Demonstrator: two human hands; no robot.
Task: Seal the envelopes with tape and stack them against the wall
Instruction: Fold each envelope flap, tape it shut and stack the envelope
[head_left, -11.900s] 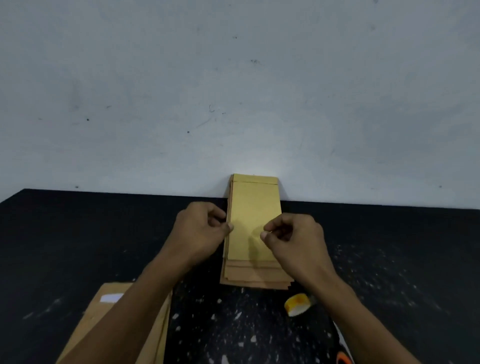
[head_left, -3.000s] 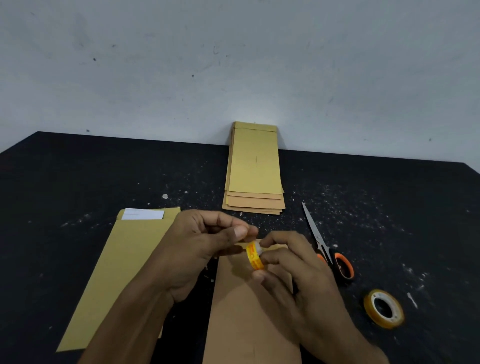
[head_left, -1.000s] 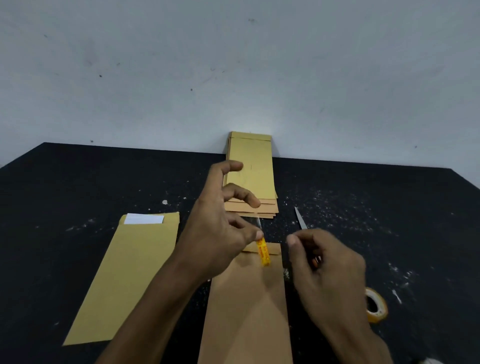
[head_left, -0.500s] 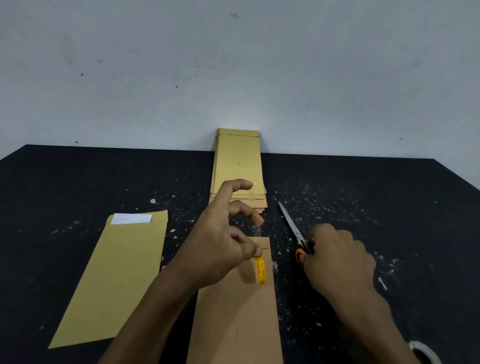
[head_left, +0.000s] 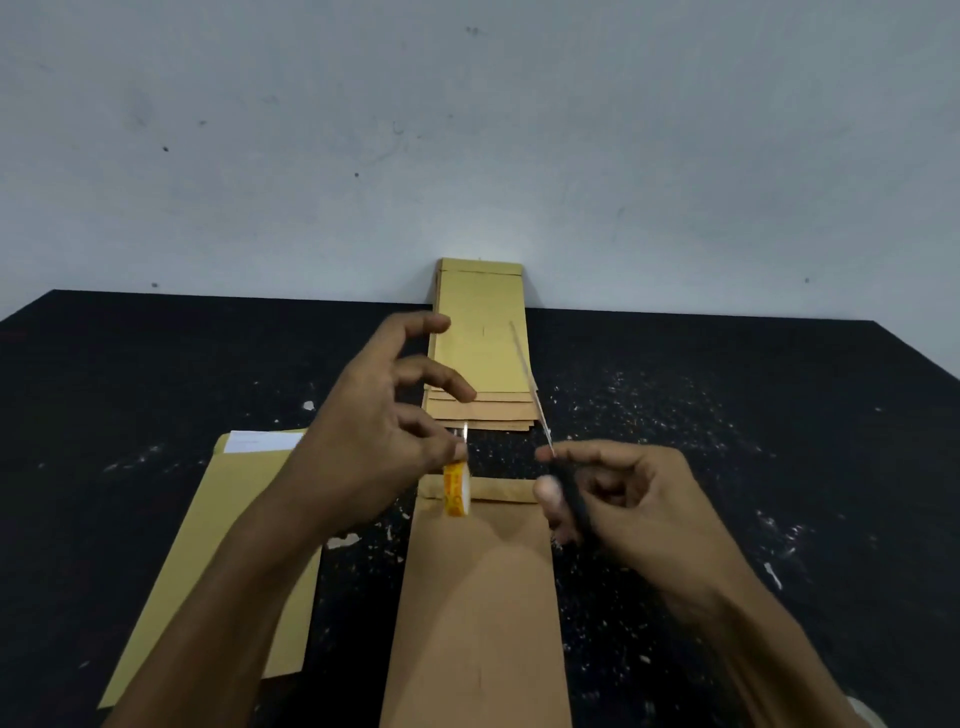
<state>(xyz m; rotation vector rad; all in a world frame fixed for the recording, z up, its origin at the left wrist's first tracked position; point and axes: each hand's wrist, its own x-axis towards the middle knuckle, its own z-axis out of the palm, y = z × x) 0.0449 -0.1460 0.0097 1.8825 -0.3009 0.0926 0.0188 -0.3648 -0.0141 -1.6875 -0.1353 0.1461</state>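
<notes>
A: Item one, left hand (head_left: 374, 441)?
B: Raised over the table (head_left: 156, 374); thumb and a finger pinch a pulled strip of clear tape, and the small yellow tape roll (head_left: 456, 489) hangs from it; the other fingers are spread loose

A: Item two, right hand (head_left: 628, 499)?
B: Fingers curled through the dark handles of the scissors (head_left: 540, 415), blades pointing up and away, the tip over the far stack; whether the blades are parted I cannot tell

A: Envelopes?
B: One brown envelope (head_left: 478, 613) lies flat under both hands, flap end away from the person, not yet taped. A second envelope (head_left: 218, 545) with a white label lies to its left. The sealed stack (head_left: 480, 343) leans against the wall (head_left: 467, 130)

A: Step in hand?
B: Judged: cutting a length of tape for the near envelope's flap

A: Next move calls for?
B: Bringing the blades across the taut strip just above the roll, keeping the strip tense and clear of the fingers, then pressing it over the flap
</notes>
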